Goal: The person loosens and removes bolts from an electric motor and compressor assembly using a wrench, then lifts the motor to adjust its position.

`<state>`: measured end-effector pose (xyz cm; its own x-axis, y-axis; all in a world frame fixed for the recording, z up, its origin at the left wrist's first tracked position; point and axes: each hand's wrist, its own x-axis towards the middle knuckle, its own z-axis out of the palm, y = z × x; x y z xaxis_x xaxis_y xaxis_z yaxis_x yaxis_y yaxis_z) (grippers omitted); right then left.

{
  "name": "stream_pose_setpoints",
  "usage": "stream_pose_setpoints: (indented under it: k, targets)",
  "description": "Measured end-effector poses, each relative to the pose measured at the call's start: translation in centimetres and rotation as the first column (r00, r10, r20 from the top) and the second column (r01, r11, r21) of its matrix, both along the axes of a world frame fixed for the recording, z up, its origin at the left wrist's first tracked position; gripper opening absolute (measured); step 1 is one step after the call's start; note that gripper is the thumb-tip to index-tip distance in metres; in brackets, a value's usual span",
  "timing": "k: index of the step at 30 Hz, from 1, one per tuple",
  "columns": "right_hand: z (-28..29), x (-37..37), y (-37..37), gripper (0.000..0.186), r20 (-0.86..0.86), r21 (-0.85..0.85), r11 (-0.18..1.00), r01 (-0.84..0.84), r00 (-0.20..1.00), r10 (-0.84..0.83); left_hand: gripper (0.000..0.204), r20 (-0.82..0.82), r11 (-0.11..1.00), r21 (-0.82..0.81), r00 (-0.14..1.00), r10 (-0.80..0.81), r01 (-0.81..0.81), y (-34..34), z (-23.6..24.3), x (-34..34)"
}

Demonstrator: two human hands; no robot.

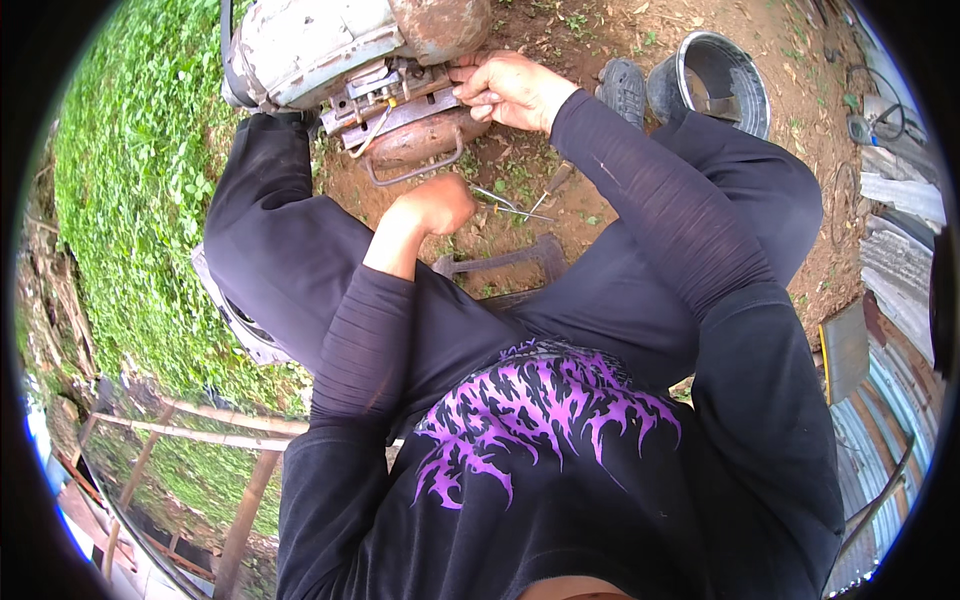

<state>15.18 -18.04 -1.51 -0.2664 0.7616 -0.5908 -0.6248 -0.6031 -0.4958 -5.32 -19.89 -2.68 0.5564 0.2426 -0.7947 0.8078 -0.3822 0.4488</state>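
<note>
Head view: I look down past my knees at a grey, rust-stained machine [320,52] on the ground ahead, left of centre.
Right hand: my right hand [508,92] has its fingers curled at the right end of the machine's rusty bar [400,122]; whether they pinch anything, I cannot tell.
Left hand: my left hand [436,204] is folded into a fist near the looped metal handle [412,181], its contents hidden.
Beside my right shoe [622,92]: a dark bucket [666,88].

Two hands [437,204] [512,92]; two dark sleeves [365,345] [660,200]; one machine [360,85]; one bucket [662,90]; one purple print [545,405].
</note>
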Motion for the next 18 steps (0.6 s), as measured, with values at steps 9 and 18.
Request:
stream_pose_setpoints:
  k: [9,18]
  targets:
    - [0.5,-0.6,0.3,0.006,0.134,0.105,0.994,-0.005,0.991,-0.009,0.034,0.007,0.892,0.011,0.892,-0.452,0.452,1.4,-2.2,-3.1]
    - [-0.7,-1.5,1.0,0.01,0.225,0.083,0.996,0.042,0.973,-0.06,0.027,-0.099,0.981,-0.008,0.976,-0.193,0.193,2.0,0.3,-3.0]
